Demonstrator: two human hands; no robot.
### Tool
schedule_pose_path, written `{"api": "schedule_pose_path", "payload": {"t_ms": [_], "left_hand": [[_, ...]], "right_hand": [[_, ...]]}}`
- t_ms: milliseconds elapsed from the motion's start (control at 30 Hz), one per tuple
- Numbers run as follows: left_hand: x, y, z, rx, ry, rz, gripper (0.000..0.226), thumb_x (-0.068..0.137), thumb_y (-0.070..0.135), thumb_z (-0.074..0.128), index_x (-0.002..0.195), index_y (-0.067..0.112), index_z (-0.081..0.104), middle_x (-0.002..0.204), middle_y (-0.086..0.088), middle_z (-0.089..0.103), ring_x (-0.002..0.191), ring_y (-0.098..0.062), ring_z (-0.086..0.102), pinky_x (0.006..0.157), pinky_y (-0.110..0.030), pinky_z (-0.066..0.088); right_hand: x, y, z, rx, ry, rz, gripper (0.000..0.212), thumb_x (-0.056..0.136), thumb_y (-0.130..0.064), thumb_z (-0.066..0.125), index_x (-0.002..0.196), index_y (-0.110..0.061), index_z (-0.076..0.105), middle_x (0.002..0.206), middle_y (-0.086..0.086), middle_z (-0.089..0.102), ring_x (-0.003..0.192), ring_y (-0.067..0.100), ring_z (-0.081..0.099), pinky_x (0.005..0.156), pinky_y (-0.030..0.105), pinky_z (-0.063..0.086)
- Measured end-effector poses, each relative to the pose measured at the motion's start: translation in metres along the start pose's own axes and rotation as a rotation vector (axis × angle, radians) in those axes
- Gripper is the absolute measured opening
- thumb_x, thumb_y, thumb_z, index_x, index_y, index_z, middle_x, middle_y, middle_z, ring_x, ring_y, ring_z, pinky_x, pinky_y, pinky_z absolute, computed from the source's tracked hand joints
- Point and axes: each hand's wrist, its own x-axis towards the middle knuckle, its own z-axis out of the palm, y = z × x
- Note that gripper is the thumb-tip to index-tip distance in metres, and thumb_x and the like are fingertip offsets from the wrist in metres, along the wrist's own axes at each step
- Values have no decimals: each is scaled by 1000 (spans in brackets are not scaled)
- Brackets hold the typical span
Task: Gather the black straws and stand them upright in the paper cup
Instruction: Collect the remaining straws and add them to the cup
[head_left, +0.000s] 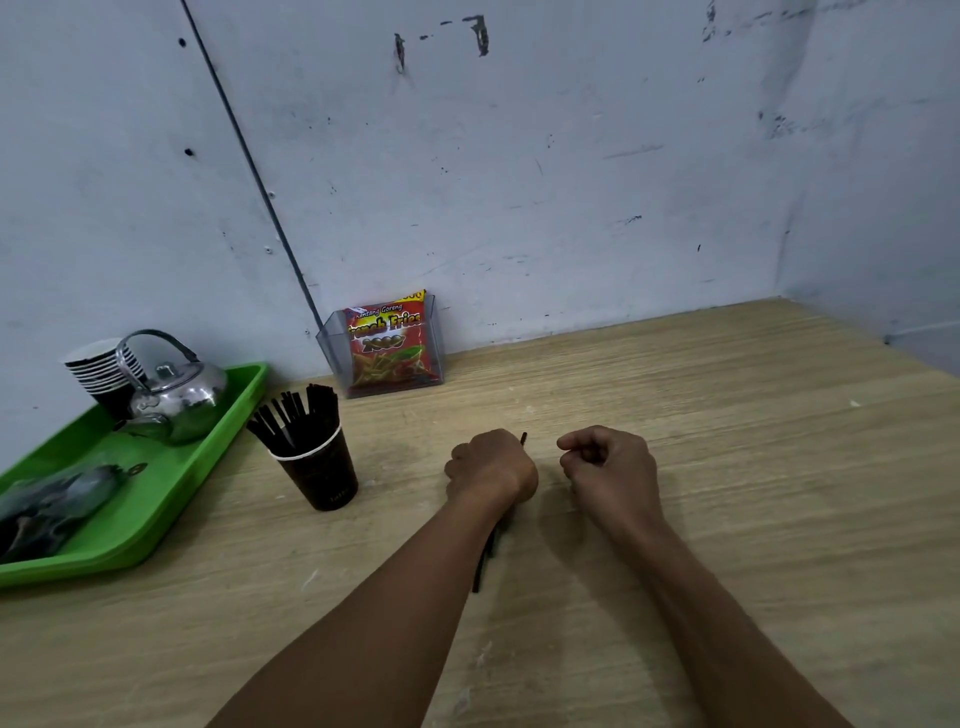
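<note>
A dark paper cup (319, 475) stands on the wooden table, left of my hands, with several black straws (293, 418) upright in it, fanning out above the rim. My left hand (491, 465) is closed around a small bundle of black straws (485, 558); their lower ends stick out below my wrist and one tip shows above my knuckles. My right hand (610, 467) hovers just to the right of it, fingers curled into a loose fist, with nothing visible inside.
A green tray (171, 486) at the left holds a steel kettle (174, 397), a stack of paper cups (101, 366) and a plastic bag. A clear holder with a red snack packet (387, 345) leans at the wall. Walls close the back and right.
</note>
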Motion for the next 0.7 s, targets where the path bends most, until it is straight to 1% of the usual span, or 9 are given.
{"api": "schedule_pose_path", "payload": {"t_ms": [67, 133, 200, 300, 400, 500, 567, 633, 700], "left_hand": [[-2, -1, 5, 33, 21, -8, 41, 87, 9, 54, 128, 5, 53, 133, -18, 52, 122, -34, 49, 96, -39, 44], [-2, -3, 6, 15, 56, 16, 42, 87, 10, 55, 129, 4, 52, 131, -16, 54, 120, -34, 53, 97, -40, 47], [-2, -6, 2, -33, 84, 30, 38, 90, 10, 55, 127, 4, 50, 127, -14, 57, 115, -32, 58, 92, -39, 49], [0, -14, -9, -80, 76, 81, 30, 94, 10, 54, 123, 4, 51, 124, -15, 58, 112, -31, 59, 78, -33, 44], [4, -30, -21, -138, 82, 122, 28, 95, 13, 49, 121, 4, 50, 121, -16, 59, 111, -33, 58, 81, -34, 44], [14, -49, -30, -288, 134, 157, 15, 95, 14, 47, 109, 8, 50, 111, -18, 63, 103, -35, 63, 88, -44, 54], [20, -61, -36, -407, 191, 186, 6, 96, 15, 46, 99, 10, 48, 101, -17, 62, 95, -35, 64, 82, -45, 56], [25, -70, -41, -516, 248, 224, 6, 97, 14, 47, 96, 9, 50, 91, -12, 60, 86, -30, 59, 73, -45, 52], [27, -78, -47, -638, 294, 283, 5, 96, 11, 46, 98, 10, 51, 86, -8, 58, 82, -23, 55, 75, -51, 52]], "right_hand": [[0, 0, 0, 2, -1, 0, 22, 82, 1, 62, 86, -17, 75, 71, 0, 70, 65, 14, 67, 65, 31, 57], [0, 1, 0, -1, -1, -2, 22, 82, 1, 62, 86, -17, 74, 71, 0, 70, 66, 14, 67, 65, 31, 57], [-1, 1, 0, 0, -2, -2, 22, 82, 1, 62, 88, -16, 75, 73, 0, 71, 67, 14, 67, 66, 31, 57], [-1, 0, -1, 2, -4, 2, 22, 83, 1, 62, 88, -16, 75, 73, -1, 70, 66, 10, 66, 63, 26, 55], [-2, -1, -1, 9, -14, 1, 22, 84, 2, 61, 88, -16, 74, 73, -1, 70, 63, 8, 64, 59, 22, 54], [-3, -1, -1, 4, -19, -12, 23, 85, 2, 61, 89, -16, 73, 76, -3, 69, 67, 7, 64, 59, 20, 52], [-4, -1, 0, -5, -17, -16, 23, 85, 2, 61, 89, -17, 73, 77, -4, 69, 68, 7, 64, 59, 18, 50], [-4, -1, 0, -16, -19, -17, 22, 85, 2, 61, 90, -17, 73, 77, -4, 69, 67, 6, 64, 56, 14, 47], [-5, -2, 1, -26, -18, -26, 22, 85, 1, 62, 90, -17, 73, 77, -3, 69, 68, 6, 64, 56, 13, 45]]}}
